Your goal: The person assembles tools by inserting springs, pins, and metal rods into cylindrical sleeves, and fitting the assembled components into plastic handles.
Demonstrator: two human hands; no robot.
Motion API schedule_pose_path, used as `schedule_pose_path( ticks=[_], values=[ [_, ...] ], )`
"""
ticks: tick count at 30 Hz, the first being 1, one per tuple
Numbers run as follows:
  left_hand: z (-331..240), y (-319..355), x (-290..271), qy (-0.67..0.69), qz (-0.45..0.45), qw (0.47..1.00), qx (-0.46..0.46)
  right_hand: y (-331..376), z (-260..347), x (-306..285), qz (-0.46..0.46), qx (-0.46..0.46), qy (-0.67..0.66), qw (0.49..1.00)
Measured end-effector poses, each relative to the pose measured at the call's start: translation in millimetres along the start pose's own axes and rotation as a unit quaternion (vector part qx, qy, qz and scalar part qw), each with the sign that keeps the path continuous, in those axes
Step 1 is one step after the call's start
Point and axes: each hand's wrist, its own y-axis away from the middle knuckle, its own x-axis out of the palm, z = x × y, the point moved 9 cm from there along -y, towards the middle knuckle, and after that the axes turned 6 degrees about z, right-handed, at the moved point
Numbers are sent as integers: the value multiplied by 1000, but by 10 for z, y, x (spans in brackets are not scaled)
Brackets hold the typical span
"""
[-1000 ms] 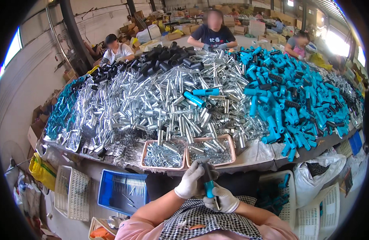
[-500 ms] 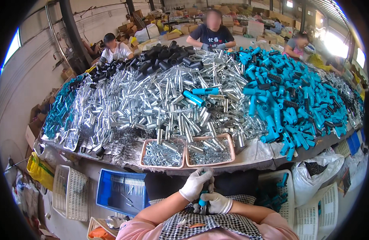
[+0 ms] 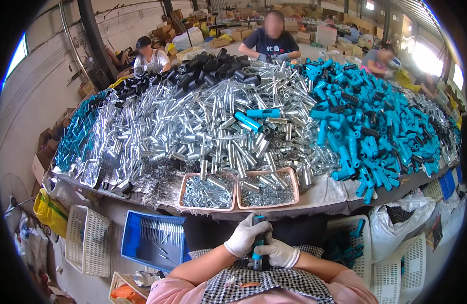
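Close to my body, above the checked apron, both white-gloved hands are closed on one teal-and-black handle-shaped part (image 3: pixel 257 257). My left hand (image 3: pixel 246 238) wraps its upper portion, and a teal end shows just above the fingers. Lower down, my right hand (image 3: pixel 278 252) grips it from the right side. The gloves hide the part's middle. In front of the hands, two pink trays stand at the table's edge: the left tray (image 3: pixel 208 209) holds small silver pins, the right tray (image 3: pixel 269 206) small metal pieces with a few tubes on top.
Silver metal tubes (image 3: pixel 162 126) heap across the table, with black sleeves (image 3: pixel 213 71) behind and teal handles (image 3: pixel 355 131) at right. Below stand a blue bin (image 3: pixel 132 245), white baskets (image 3: pixel 97 243) and a white sack (image 3: pixel 418 205). Several people work around the table.
My left hand's fingers have shifted on the part, and its teal upper end now shows above them. The right hand stays closed at nearly the same place.
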Motion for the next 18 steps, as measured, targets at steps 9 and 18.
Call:
schedule_pose_path(
  ticks=[9, 18],
  values=[
    [338, 167, -48, 62, 63, 995, -46, 288, 674, 22, -22, -68, 529, 845],
    [470, 243, 31, 131, 102, 983, -83, 698, 1904, -158, -215, -188, 656, 699]
  ],
)
